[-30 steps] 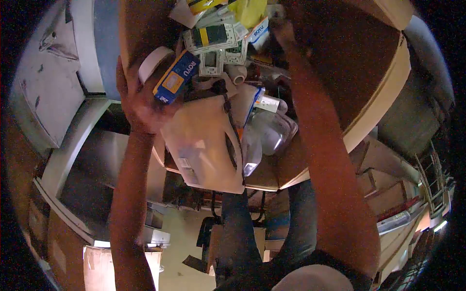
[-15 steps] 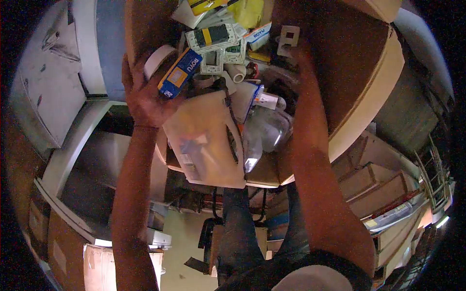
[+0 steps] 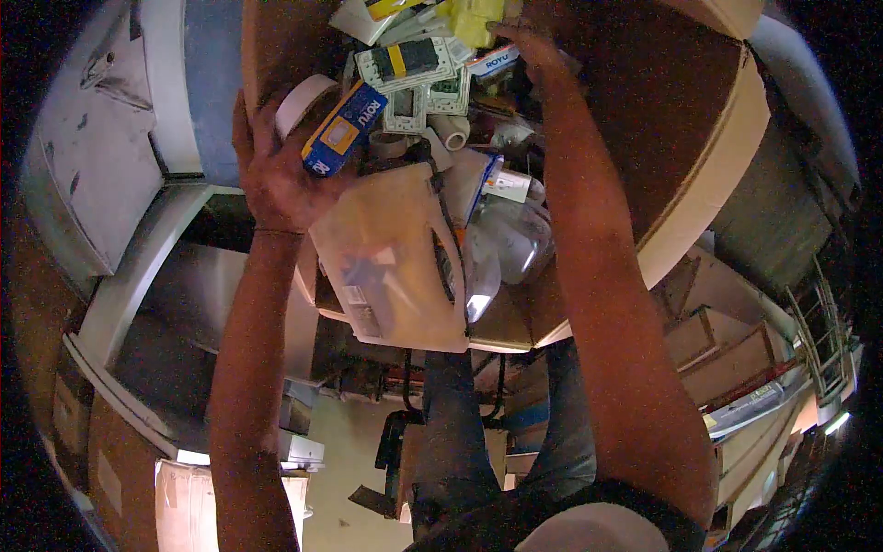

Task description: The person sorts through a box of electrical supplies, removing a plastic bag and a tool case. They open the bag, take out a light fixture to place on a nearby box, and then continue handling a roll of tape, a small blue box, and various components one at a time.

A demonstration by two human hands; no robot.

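Note:
My right hand (image 3: pixel 533 48) reaches deep into a cardboard box (image 3: pixel 681 138). Its fingers are bent onto a crumpled yellow plastic packet (image 3: pixel 472 24); the thumb is hidden. Just below the fingers is a white ROYU packet (image 3: pixel 495 62). My left hand (image 3: pixel 287 189) rests at the left side, fingers spread, beside a white tape-like ring (image 3: pixel 303 103) and a blue ROYU box (image 3: pixel 345 131). Its thumb lies by the box's lower end. A translucent plastic container (image 3: pixel 395 267) leans in front. White-framed electrical plates (image 3: pixel 405 69) lie between my hands.
Clear plastic pieces (image 3: pixel 510 239) and a white tube (image 3: pixel 451 133) sit among the clutter in the box. Brown cartons (image 3: pixel 727 354) stand to the right. At lower left is another carton (image 3: pixel 184 506), and a grey-white panel (image 3: pixel 97 147) stands at far left.
My right hand has moved up and left, from a white wall plate to the yellow packet. That plate is no longer visible. The left hand stays nearly where it was.

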